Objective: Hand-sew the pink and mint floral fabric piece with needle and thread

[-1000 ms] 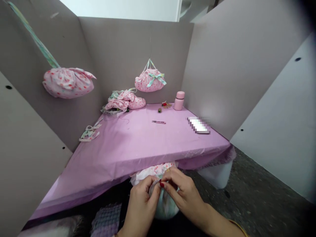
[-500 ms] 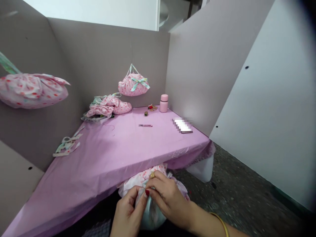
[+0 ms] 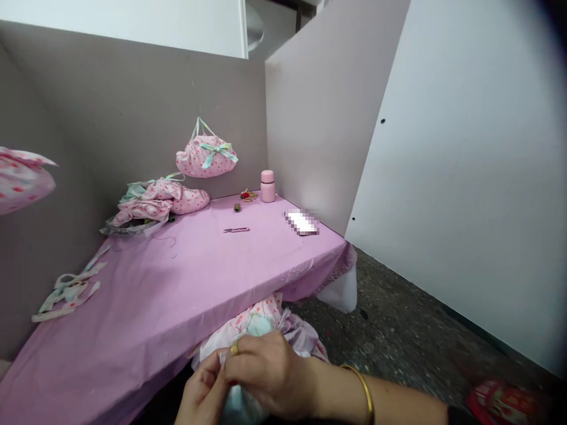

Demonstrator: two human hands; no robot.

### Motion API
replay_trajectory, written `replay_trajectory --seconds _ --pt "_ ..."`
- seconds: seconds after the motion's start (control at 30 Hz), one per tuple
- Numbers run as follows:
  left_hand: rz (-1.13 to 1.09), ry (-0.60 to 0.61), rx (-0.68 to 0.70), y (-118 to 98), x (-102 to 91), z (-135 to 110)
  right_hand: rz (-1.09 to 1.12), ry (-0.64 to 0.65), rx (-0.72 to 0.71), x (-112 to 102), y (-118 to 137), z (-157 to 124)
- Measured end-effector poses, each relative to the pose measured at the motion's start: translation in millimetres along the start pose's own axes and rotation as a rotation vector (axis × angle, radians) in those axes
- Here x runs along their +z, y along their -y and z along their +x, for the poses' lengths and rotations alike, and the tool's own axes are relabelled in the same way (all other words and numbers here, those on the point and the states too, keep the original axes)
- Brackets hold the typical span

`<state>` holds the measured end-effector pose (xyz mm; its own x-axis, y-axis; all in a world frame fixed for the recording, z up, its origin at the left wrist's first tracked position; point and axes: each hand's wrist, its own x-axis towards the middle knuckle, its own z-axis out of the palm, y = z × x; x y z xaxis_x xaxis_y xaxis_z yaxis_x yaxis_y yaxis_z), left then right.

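Observation:
In the head view both of my hands are low at the front edge of the pink-covered table (image 3: 186, 283). My left hand (image 3: 202, 392) pinches a bit of pale cloth between thumb and fingers. Right against it, my right hand (image 3: 268, 372) is closed on the same spot, its fingertips curled out of sight. The gathered fabric (image 3: 261, 324), mint, white and pink-dotted, hangs below and behind the hands. Whether a needle or thread is between the fingers cannot be made out.
Thread snips (image 3: 236, 229), a thread spool (image 3: 237, 208), a pink bottle (image 3: 267, 187) and a blurred-out flat device (image 3: 302, 222) are on the table. A dotted cloth pile (image 3: 162, 200) and ribbon strips (image 3: 71, 294) lie left. Dotted bundles (image 3: 206, 158) hang by the grey partitions (image 3: 146, 106).
The view has swung right, so everything sits further left. My right hand has turned and its fingers have curled in towards my left, which keeps its pinch on the cloth.

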<state>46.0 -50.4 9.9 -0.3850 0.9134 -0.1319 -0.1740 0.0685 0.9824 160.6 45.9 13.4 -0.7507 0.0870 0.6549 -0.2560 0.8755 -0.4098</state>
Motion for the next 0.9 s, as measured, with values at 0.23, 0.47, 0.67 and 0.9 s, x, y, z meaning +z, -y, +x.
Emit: replay_trajectory --seconds 0.23,0.47,0.67,0.9 --pt "-0.143 -0.003 -0.067 6.0 2.0 -3.7 1.066 -0.423 0.563 -27.7 12.1 -2.3" --pt "-0.135 -0.097 -0.053 7.4 -2.7 -5.0 1.403 -0.328 0.452 -62.1 32.6 -8.5" --pt "-0.122 -0.136 -0.038 3.9 -3.5 -5.5 1.504 -0.196 0.44 -72.1 41.5 -17.4" --pt "-0.185 -0.195 -0.034 -0.2 -1.5 -6.6 1.464 -0.183 0.504 -80.4 39.9 -29.4"
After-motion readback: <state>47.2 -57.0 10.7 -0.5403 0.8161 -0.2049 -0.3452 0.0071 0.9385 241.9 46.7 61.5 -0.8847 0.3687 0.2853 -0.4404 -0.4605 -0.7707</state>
